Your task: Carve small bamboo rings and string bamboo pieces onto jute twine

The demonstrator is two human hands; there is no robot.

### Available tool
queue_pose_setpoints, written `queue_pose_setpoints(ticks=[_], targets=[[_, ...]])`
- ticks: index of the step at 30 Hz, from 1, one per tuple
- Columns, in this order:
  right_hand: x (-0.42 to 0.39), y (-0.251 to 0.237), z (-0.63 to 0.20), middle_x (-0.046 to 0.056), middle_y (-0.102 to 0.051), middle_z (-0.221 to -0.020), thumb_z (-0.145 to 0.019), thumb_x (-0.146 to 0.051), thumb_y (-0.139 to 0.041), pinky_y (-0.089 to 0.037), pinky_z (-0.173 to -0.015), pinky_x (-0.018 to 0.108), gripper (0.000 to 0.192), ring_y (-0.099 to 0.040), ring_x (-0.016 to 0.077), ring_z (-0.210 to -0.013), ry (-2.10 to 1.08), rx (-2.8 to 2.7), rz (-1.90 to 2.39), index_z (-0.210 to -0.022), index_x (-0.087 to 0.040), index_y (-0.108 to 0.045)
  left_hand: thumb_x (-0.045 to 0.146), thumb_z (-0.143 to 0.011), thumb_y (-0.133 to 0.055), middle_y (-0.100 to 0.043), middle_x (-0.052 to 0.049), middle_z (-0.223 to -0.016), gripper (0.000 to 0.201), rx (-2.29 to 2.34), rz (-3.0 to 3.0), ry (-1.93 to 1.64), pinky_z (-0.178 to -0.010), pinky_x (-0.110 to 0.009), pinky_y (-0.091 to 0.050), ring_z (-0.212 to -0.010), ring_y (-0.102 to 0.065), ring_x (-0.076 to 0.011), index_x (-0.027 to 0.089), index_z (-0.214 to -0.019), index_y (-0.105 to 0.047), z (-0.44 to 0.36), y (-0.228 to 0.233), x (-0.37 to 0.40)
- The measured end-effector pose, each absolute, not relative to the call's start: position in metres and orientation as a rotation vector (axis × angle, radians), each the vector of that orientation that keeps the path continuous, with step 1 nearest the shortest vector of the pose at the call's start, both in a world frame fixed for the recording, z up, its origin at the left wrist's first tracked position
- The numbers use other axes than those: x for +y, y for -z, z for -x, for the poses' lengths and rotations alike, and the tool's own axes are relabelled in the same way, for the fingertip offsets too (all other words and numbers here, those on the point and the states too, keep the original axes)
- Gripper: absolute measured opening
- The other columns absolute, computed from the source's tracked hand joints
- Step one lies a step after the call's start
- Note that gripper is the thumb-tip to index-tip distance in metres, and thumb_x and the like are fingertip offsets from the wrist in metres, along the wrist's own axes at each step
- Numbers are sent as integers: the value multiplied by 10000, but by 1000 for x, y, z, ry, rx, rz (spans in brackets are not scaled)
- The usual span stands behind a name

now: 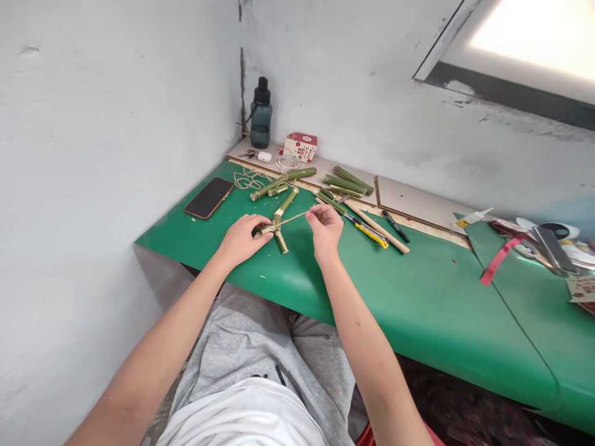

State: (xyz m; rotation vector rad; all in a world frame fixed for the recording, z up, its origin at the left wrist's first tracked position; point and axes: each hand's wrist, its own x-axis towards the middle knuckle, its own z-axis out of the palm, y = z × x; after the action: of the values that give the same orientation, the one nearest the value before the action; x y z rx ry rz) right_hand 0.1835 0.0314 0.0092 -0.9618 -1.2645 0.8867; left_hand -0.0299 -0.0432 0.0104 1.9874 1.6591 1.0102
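Two hands are at work over the green counter [418, 297]. My left hand [242, 238] is closed on a small cross of bamboo pieces [277, 230], holding it down on the counter at the joint. My right hand [325, 229], just right of the cross, pinches the far end of a thin pale strip [292, 218] between thumb and fingertips; the strip runs taut from the joint of the cross to that hand. Whether the strip is tied or only laid on at the joint I cannot tell. Left of the cross and well apart from it, a dark phone [209, 197] lies flat on the counter. Beyond the cross, near it, lie several cut green bamboo sections [283, 183], and beside them a loose coil of pale strip [248, 179]. Further beyond the cross, on a pale board against the wall, stand a dark bottle [261, 118] and a small red and white box [300, 147]. Right of the cross, past my right hand, lie a yellow utility knife [372, 234], a wooden stick [381, 230] and a black pen [396, 225], close together. Far right of the cross, a red strip [496, 260] and mixed clutter sit at the counter's end.
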Motion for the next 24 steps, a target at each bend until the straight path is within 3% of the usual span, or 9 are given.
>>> queue_pose_setpoints(ticks=[8,16,24], targets=[[32,-13,-182,-25,-626,-745,-721,-277,-753,-462,-667,271,146,-550,120,-697,-866,-1111,954,-800,-193,-664,313,-894,-696,-772,-17,-1112,216,1632,-1910,-831,-863,-345,-518,-992,-701,-233,246,-1094,-742,40,-29,-45],[52,-13,-206,-20,-601,-791,-735,-283,-695,-512,-746,292,152,-579,126,-733,-594,-766,940,-834,-213,-603,414,-906,-677,-777,-37,-1082,288,1705,-1806,-748,-836,-334,-530,-991,-718,-248,246,-1127,-753,67,-44,-51],[72,-4,-240,-30,-528,-864,-754,-237,-615,-469,-608,267,158,-478,91,-608,-525,-481,1008,-880,-249,-521,424,-899,-681,-782,-36,-1082,288,1657,-1749,-796,-906,-350,-533,-1010,-719,-246,237,-1108,-746,77,-39,-45]])
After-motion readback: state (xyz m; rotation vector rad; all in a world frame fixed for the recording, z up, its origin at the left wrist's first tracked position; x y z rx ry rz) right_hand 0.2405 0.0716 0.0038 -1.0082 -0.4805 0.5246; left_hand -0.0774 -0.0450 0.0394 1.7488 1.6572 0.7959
